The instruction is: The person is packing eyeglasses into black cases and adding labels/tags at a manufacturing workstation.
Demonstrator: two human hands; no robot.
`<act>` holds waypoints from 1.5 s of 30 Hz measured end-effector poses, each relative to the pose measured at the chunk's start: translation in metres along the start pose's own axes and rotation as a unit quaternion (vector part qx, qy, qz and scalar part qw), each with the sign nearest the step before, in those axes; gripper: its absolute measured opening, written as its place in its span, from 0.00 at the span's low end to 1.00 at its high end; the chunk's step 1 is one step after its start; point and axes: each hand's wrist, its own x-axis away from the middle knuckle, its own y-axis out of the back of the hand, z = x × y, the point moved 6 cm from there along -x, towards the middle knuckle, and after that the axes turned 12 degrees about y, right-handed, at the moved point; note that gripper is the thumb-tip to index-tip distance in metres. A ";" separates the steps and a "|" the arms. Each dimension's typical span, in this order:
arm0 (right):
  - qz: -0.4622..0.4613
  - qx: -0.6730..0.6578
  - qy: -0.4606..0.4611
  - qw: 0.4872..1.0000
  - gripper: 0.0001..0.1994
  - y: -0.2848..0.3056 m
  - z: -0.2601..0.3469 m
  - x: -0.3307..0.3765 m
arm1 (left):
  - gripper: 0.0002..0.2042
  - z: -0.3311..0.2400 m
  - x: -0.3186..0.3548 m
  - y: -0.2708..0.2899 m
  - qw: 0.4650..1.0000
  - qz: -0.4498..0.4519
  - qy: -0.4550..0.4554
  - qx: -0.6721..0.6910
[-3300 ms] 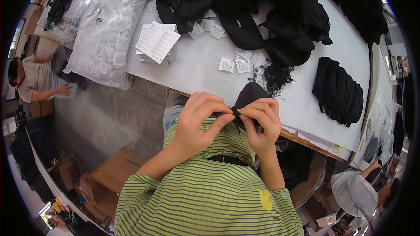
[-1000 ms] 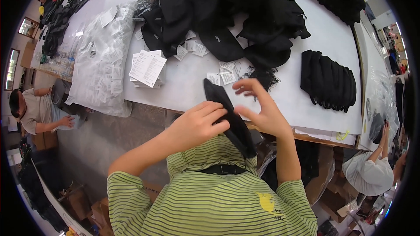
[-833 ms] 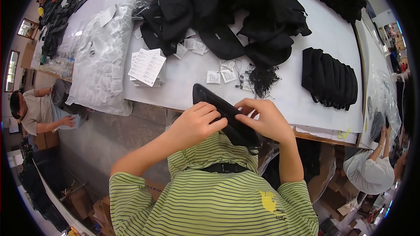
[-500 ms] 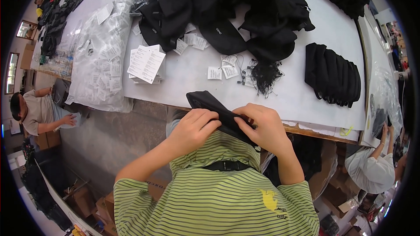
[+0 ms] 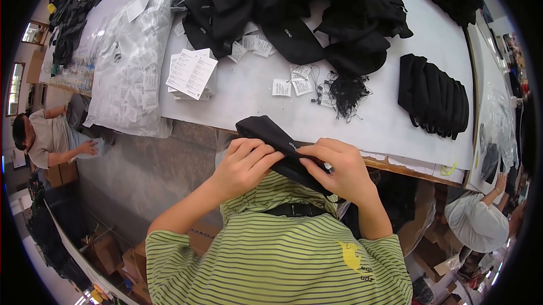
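Just off the table's front edge, I hold a folded black cloth item [image 5: 277, 135] with a small pale print on it, perhaps a soft cap. My left hand [image 5: 246, 164] pinches its near edge, the fingers curled over the fabric. My right hand [image 5: 335, 166] grips it farther right, thumb and fingertips pressed together close to the print. The item slants from upper left to lower right, and its lower right end is partly hidden behind my right hand.
On the white table [image 5: 243, 93] lie a heap of black cloth pieces [image 5: 300, 39], a stack of white cards [image 5: 192, 74], loose tags [image 5: 291, 84], a tangle of black cords [image 5: 346, 93] and a row of folded black items [image 5: 434, 95]. A bag of tags [image 5: 127, 73] is left. People [image 5: 54, 135] are at both sides.
The cloth item has turned a little, bringing its pale print into clearer view between my hands. My fingers have shifted slightly along it, and both hands keep their hold.
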 end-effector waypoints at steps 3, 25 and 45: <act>0.002 -0.014 0.000 1.000 0.07 -0.003 -0.002 0.002 | 0.17 -0.001 0.002 -0.003 1.000 0.004 -0.027 0.010; 0.086 -0.066 -0.188 0.976 0.27 -0.010 -0.072 0.070 | 0.14 0.044 0.010 0.006 0.969 0.078 0.207 0.114; -0.085 -0.371 -0.312 0.870 0.14 0.035 -0.129 0.118 | 0.11 0.066 0.031 0.009 0.939 0.235 0.249 0.041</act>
